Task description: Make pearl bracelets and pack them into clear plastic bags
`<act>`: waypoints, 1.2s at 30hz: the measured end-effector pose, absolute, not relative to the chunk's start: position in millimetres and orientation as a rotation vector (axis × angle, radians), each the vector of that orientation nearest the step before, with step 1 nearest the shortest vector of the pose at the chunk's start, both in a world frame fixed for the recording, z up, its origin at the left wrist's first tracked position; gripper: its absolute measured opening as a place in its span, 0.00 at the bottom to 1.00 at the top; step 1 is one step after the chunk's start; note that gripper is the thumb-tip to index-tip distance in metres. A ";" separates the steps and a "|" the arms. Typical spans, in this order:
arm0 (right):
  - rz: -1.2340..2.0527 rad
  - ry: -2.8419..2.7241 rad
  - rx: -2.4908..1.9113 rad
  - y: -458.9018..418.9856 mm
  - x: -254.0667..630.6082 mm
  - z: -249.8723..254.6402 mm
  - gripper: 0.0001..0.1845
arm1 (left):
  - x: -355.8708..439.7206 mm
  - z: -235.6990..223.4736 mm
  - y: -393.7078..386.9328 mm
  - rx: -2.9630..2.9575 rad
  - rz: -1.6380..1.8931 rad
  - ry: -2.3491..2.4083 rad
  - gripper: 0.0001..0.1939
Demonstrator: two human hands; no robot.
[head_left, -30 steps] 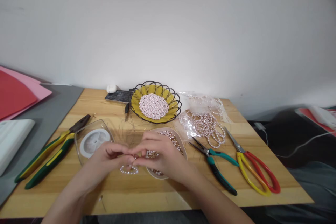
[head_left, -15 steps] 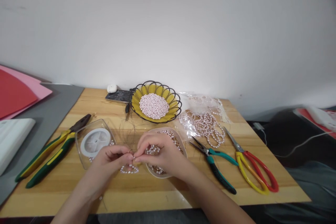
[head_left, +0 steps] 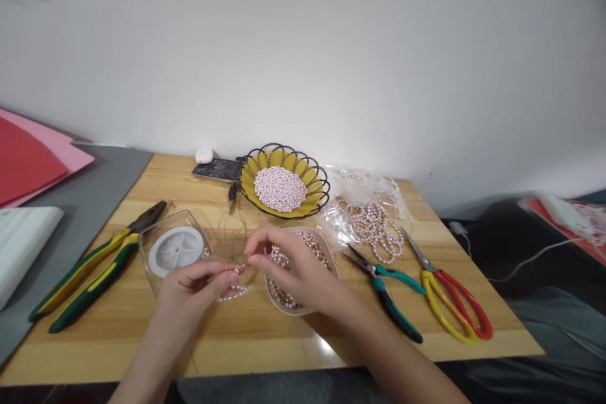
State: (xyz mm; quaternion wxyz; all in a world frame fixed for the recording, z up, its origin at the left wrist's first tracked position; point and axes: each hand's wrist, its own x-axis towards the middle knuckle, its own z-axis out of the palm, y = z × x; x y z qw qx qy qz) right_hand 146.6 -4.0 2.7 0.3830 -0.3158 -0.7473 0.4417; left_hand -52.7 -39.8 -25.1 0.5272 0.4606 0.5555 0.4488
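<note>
My left hand [head_left: 203, 281] is closed in a pinch on a small strand of pale pearly beads [head_left: 233, 293], which hangs in a loop below the fingers. A tiny gold-coloured bit shows at its fingertips. Just to the right, my right hand [head_left: 296, 268] has thumb and forefinger drawn together, a small gap from the left fingertips. Anything thin between them is too small to make out. Beneath the right hand, and partly hidden by it, stands a bowl [head_left: 334, 265] of pink and gold beads. Behind the left hand is a clear box [head_left: 148, 259] holding a white spool [head_left: 177, 250].
A black-rimmed yellow basket [head_left: 316, 192] of pink beads stands at the back beside a phone [head_left: 218, 169] and white case [head_left: 204, 156]. Bead strings [head_left: 372, 224] lie on plastic to the right. Green-handled pliers [head_left: 395, 309], scissors [head_left: 454, 297] and yellow-green pliers [head_left: 101, 265] flank the hands.
My right hand's fingertips have come away from the left hand's, leaving a small gap between them. The left hand keeps its pinch on the bead strand. The view has shifted slightly.
</note>
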 end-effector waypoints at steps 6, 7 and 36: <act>0.726 -2.486 -1.039 13.8 139.4 5.2 0.06 | -70.0 -23.1 -43.2 1.240 1.083 1.428 0.09; 0.651 -2.606 -1.051 15.6 135.0 2.9 0.05 | -71.0 -23.1 -43.8 1.248 1.084 1.431 0.09; 0.850 -2.239 -1.008 19.6 138.8 -18.7 0.11 | -64.0 -17.5 -21.5 1.276 1.074 1.404 0.06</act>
